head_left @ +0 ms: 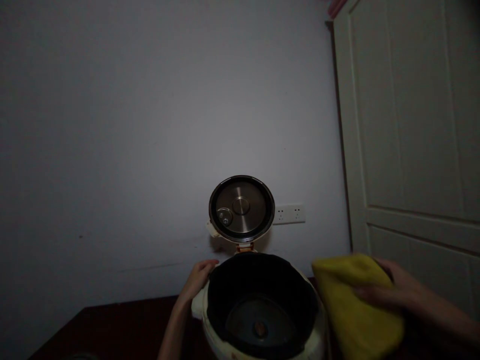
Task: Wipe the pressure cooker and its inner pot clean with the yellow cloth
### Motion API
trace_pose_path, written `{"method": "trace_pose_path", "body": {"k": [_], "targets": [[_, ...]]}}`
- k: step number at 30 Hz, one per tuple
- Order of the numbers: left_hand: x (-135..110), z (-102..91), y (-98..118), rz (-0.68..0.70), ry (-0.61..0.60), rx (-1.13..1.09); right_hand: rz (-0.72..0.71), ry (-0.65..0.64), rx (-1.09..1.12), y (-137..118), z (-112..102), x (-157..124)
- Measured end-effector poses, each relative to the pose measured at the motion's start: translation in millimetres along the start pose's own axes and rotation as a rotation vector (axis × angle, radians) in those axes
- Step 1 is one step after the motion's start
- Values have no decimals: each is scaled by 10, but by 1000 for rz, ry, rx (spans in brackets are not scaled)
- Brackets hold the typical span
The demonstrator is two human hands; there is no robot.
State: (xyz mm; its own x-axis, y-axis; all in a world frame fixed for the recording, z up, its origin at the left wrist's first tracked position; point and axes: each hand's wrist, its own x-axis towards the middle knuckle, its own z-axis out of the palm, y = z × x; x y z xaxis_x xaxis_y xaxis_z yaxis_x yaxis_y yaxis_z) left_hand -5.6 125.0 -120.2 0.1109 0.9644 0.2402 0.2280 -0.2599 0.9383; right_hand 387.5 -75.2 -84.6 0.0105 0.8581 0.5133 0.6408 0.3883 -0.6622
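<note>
Facing pale wall (150,125), dark table (112,325) — left hand (197,281) open on cooker (262,275), right hand (397,287) gripping yellow cloth (352,305).

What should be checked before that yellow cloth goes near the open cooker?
1. Lid fully raised: ok, it stands upright behind the cooker.
2. Cooker steadied: ok, left hand rests on its rim.
3. Yellow cloth secure: ok, right hand holds it beside the cooker.
4. Cavity free of food: ok, only the heating plate shows.
5. Unplugged: cannot tell, no cord visible; wall socket partly hidden.
</note>
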Motion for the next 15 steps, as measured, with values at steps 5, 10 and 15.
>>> {"method": "trace_pose_path", "body": {"k": [5,10,15], "targets": [[29,-6,-62,26,12,-42,-300,439,87,-736,-26,1427],[5,-15,-38,9,-4,-24,-896,379,-414,-1031,581,2443],[11,-8,-65,10,31,-11,-1050,183,-821,-938,1128,2942]]}}
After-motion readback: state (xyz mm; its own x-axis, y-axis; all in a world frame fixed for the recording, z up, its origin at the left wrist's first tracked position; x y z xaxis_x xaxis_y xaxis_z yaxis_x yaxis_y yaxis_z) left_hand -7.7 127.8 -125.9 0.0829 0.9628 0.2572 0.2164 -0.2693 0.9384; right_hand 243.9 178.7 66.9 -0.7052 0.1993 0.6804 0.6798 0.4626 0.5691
